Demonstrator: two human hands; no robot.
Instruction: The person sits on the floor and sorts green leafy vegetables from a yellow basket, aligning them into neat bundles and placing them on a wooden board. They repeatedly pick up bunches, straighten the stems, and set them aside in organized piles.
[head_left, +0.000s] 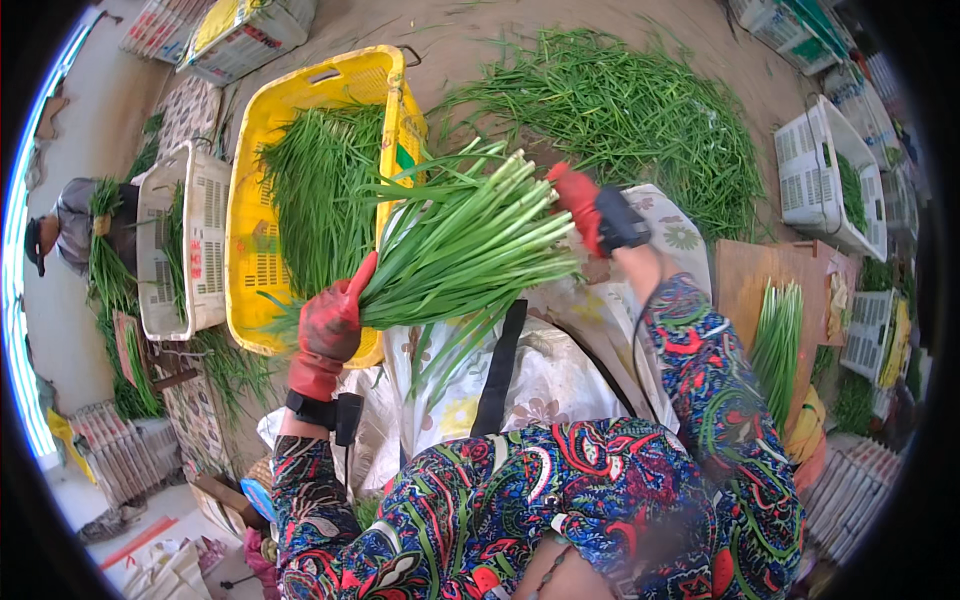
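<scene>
My left hand (330, 330), in a red glove, grips the leafy end of a loose bunch of garlic chives (472, 240). The pale stem ends fan out to the right above my lap. Close beside those ends is my right hand (581, 202), also red-gloved and slightly blurred. Its fingers are bent, but whether they pinch a stem cannot be made out. To the left stands a yellow plastic crate (255, 195) with a mass of green chives (322, 202) inside. A flower-printed cloth (450, 352) covers my lap under the bunch.
Loose chive leaves (622, 127) are heaped on the floor ahead. At right, a wooden board (739, 281) bears another chive bundle (776, 345). White crates (210, 247) (806, 165) stand on both sides. Another person (71, 225) sits at far left behind a crate.
</scene>
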